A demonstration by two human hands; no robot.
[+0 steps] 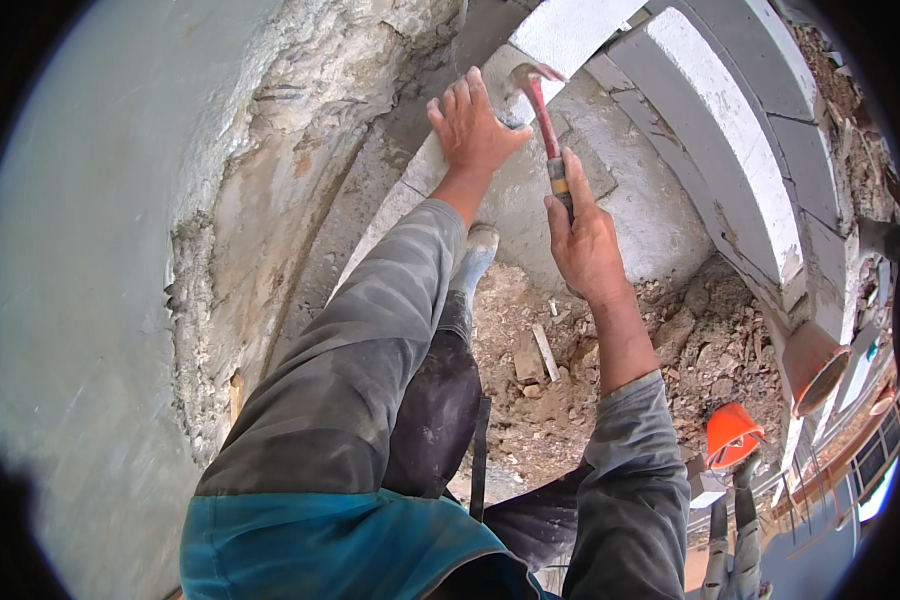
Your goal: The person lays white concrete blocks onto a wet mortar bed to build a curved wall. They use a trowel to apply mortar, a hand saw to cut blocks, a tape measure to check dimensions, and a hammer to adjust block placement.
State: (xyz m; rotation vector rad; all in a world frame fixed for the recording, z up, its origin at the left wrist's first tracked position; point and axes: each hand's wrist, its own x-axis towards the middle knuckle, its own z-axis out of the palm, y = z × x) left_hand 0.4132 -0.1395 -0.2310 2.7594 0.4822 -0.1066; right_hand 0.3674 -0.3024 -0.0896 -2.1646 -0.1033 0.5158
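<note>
My right hand (588, 245) grips a claw hammer (547, 125) low on its dark handle, which has a yellow band and a red neck. The metal hammer head is raised just to the right of my left hand (475, 125). That left hand lies with fingers and thumb spread on top of a row of pale blocks (392, 208), which runs diagonally beside a rough wall. Below the left hand, my boot (475, 255) stands next to this row. Whatever lies directly beneath the left palm is hidden.
Rough broken masonry (270, 180) borders a smooth grey wall (80, 300) on the left. A curved low block wall (735, 140) rises at right. Rubble (520, 350) covers the ground below a grey slab (630, 190). An orange bucket-like container (730, 432) and a reddish bucket (813, 370) are at right.
</note>
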